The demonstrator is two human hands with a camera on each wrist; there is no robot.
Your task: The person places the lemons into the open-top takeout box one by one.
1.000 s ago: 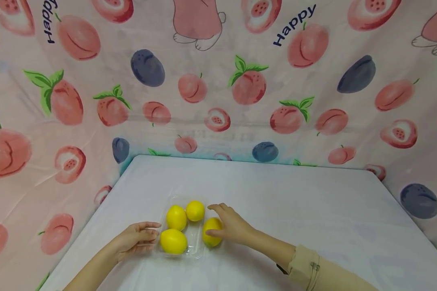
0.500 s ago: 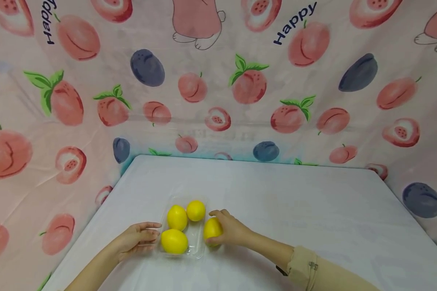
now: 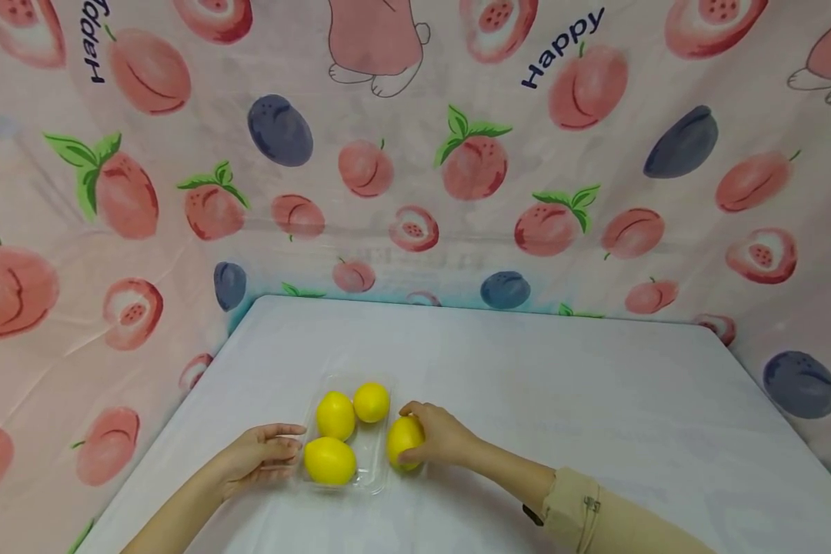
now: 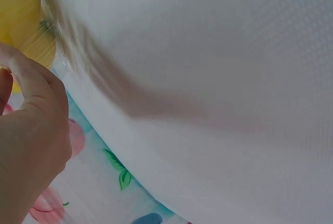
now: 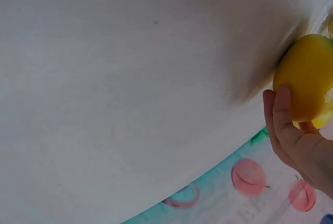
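Observation:
A clear plastic tray [image 3: 370,469] on the table holds three yellow lemons, with one lemon [image 3: 330,461] at the near left, another lemon [image 3: 335,415] behind it and a third lemon [image 3: 372,402] at the far right corner. Just right of the tray, my right hand [image 3: 439,437] grips a fourth lemon [image 3: 405,443] between thumb and fingers. In the right wrist view that lemon [image 5: 304,78] stands close to the tabletop. My left hand [image 3: 259,455] is at the tray's left side, fingers loosely extended by its wall. Part of the left hand [image 4: 34,130] shows in the left wrist view.
The white table [image 3: 561,400] stretches back and to the right. Its far edge meets a fruit-printed cloth [image 3: 415,185], which also hangs along the left and right sides.
My right hand has come down and closed its thumb and fingers around the lemon beside the tray. The left hand and the tray with its lemons have stayed in place.

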